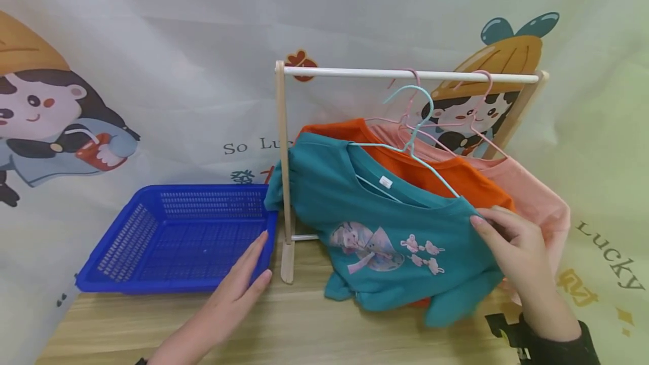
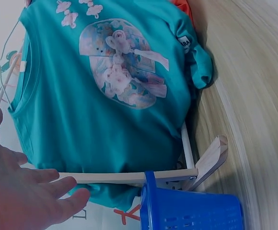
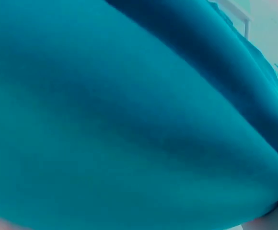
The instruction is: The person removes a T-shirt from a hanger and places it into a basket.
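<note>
A teal T-shirt [image 1: 395, 241] with a printed front is on a mint-green hanger [image 1: 417, 128], whose hook shows just below the white rail [image 1: 345, 72] in the head view. My right hand [image 1: 522, 246] pinches the shirt's shoulder at the hanger's end, thumb in front. Teal cloth fills most of the right wrist view. My left hand [image 1: 228, 297] is empty, its fingers extended near the right side of a blue basket [image 1: 182, 285]. In the left wrist view, those fingers [image 2: 57, 187] lie beside the shirt's neckline and the rack's wooden post [image 2: 115, 178].
Behind the teal shirt hang an orange garment [image 1: 487, 185] and a pink one [image 1: 545, 196]; pink hangers [image 1: 488, 86] hook over the rail. The rack stands on a wood-grain table [image 1: 284, 325], beside the basket. A printed cloth [image 1: 203, 72] forms the backdrop.
</note>
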Demonstrator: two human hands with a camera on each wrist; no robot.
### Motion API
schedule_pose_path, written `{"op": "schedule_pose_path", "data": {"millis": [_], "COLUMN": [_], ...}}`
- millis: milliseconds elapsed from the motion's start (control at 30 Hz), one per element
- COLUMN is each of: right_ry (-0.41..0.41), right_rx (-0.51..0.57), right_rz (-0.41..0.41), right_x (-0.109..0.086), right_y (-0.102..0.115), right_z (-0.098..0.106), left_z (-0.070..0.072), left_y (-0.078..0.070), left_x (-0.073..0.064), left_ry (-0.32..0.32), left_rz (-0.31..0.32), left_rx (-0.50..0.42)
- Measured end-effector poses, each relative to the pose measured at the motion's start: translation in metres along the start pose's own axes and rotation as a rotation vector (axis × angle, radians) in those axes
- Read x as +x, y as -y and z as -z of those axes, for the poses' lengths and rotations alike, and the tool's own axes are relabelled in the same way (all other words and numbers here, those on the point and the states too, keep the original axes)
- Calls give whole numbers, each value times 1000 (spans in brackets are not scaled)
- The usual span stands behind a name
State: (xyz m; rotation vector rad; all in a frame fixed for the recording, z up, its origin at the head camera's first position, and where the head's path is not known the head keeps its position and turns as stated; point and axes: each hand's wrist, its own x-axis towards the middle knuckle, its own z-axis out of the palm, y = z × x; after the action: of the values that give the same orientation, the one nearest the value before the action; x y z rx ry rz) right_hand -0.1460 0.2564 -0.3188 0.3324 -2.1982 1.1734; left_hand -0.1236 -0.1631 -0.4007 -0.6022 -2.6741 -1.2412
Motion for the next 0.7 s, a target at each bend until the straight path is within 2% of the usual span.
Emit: {"op": "schedule_pose_path", "data": {"millis": [133,267,367,533,700], "right_ry": [-12,57,149,258,342], "right_rx": [66,310,504,576,588], "right_rz": [44,172,299,422,486], "right_x": [-3,-3,-1,7,17], "right_y": [-7,-17,-21,-18,-8], "right_z": [10,23,30,32,26], "left_z": [1,3,7,21,37], "left_y": [-1,-3,-8,-26,-49], "left_x": [0,2,5,13,24], "left_ry": [-5,-24,-73,-161,-206], "left_rz": [1,-23,-51,-76,-162], "left_rx": [-3,-10,-7,-16,21]}}
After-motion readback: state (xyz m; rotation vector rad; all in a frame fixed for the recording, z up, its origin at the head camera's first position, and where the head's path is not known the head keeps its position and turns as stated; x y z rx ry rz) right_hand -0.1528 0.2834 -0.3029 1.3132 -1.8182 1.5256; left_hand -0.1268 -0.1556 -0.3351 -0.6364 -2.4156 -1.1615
